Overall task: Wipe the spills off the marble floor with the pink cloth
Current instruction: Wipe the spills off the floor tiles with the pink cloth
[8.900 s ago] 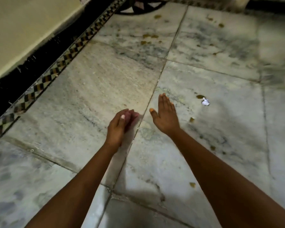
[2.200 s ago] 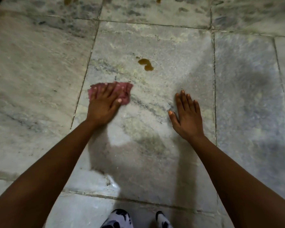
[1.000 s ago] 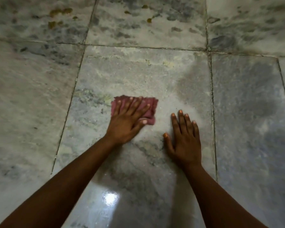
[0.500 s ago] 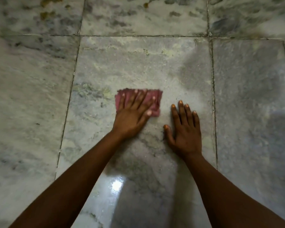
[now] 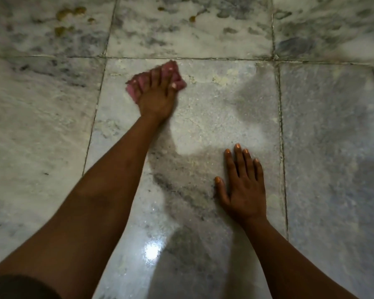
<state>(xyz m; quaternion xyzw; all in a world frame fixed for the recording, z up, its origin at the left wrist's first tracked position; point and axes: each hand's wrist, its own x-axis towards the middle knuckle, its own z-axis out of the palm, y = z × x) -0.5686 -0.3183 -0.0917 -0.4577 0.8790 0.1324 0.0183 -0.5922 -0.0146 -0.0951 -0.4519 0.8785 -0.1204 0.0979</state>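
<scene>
My left hand (image 5: 158,93) presses the crumpled pink cloth (image 5: 134,91) flat on the marble floor (image 5: 203,117), near the far left corner of the middle tile. Its fingers are spread over the cloth, which shows around and between them. My right hand (image 5: 243,186) lies palm down on the same tile, nearer to me and to the right, fingers apart and holding nothing. Yellow-brown spills (image 5: 68,12) dot the far left tile, and smaller spots (image 5: 192,18) sit on the tile beyond the cloth.
Grout lines (image 5: 277,104) divide the grey-white marble into large tiles. A wet sheen and a bright light reflection (image 5: 152,251) lie on the tile between my arms. My shadow darkens the tile to the right.
My left hand has pushed the cloth forward and left, away from my right hand, up to the tile's far edge. My right hand stays planted on the floor.
</scene>
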